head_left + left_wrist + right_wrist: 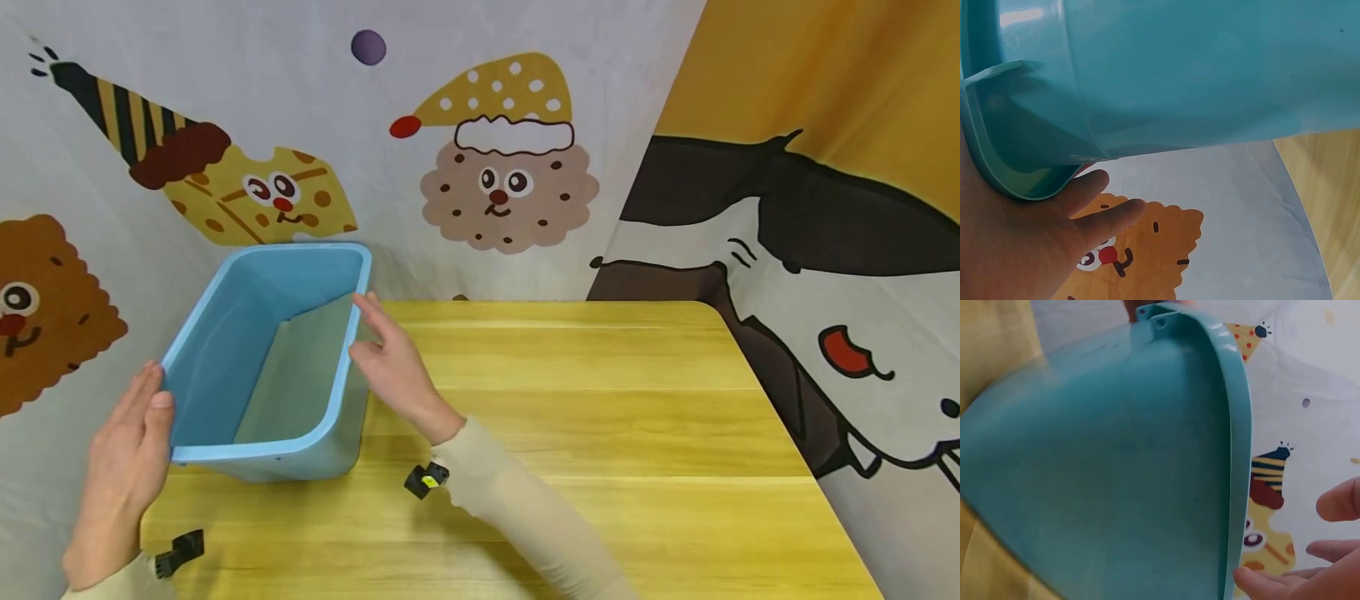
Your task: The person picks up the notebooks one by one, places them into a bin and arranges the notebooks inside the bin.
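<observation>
A light blue plastic bin [343,421] with a rounded rim stands at the left of the wooden table. Inside it a flat grey-green bottom shows, with nothing lying on it. Against the bin's near left rim rests my left hand [129,454], its fingers fairly straight; in the left wrist view some of the fingers [1113,220] spread out below the rim. My right hand [397,362] is at the right rim, fingers extended. One of its fingertips [1249,581] touches or nearly touches the rim in the right wrist view.
The yellow wooden table [600,417] stretches to the right of the bin. Behind and beside it hangs a white cloth [300,67] with cartoon figures, and at the right a yellow cloth [840,75] with a black-and-white animal print.
</observation>
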A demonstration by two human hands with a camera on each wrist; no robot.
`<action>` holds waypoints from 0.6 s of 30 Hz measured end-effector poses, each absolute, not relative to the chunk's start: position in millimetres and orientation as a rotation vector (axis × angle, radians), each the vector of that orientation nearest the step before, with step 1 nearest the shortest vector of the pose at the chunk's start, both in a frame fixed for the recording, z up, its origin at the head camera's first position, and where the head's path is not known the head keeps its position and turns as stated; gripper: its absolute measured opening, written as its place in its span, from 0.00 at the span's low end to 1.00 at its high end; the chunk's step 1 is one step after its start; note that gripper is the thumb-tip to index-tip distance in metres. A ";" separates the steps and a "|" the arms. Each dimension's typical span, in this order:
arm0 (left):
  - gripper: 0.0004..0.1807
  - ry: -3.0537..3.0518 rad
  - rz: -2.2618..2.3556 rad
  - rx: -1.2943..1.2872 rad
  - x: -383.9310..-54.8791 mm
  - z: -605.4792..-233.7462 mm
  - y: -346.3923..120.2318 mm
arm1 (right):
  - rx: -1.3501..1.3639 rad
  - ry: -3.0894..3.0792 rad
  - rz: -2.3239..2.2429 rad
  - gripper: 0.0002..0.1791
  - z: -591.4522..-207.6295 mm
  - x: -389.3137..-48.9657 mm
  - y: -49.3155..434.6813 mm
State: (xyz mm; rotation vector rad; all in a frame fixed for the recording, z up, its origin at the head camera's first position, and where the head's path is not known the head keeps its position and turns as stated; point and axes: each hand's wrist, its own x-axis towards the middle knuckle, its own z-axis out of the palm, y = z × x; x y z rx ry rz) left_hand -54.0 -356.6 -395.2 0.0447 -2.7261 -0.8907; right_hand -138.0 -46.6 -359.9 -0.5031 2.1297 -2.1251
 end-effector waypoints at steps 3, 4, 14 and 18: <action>0.34 -2.738 -0.874 0.057 -53.1 -393.5 -356.4 | -0.529 2.142 -2.115 0.34 -368.6 -135.6 -28.8; 0.34 -2.745 -0.870 0.063 -52.8 -393.5 -356.0 | -0.539 2.151 -2.103 0.34 -371.1 -134.4 -21.7; 0.40 -2.987 -0.632 -0.017 -61.6 -378.5 -357.6 | -0.558 2.519 -1.797 0.33 -395.4 -129.5 58.2; 0.47 -3.015 -0.407 0.060 -64.4 -363.4 -345.2 | -0.494 2.617 -1.678 0.34 -403.9 -128.9 89.9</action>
